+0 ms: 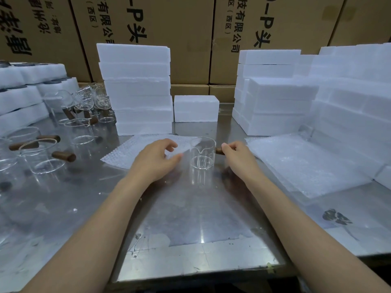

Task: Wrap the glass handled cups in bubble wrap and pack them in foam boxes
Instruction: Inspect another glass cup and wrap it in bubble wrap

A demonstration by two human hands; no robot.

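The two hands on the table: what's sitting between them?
In the head view, a clear glass cup stands upright between the left hand and right hand; the right hand pinches its wooden handle.

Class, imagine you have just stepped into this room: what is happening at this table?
A person is packing glassware at a steel table. The right hand pinches the wooden handle of a glass cup standing upright, while the left hand hovers beside it over a bubble wrap sheet. The cup is not yet wrapped. More cups wait at left; foam boxes are stacked behind.
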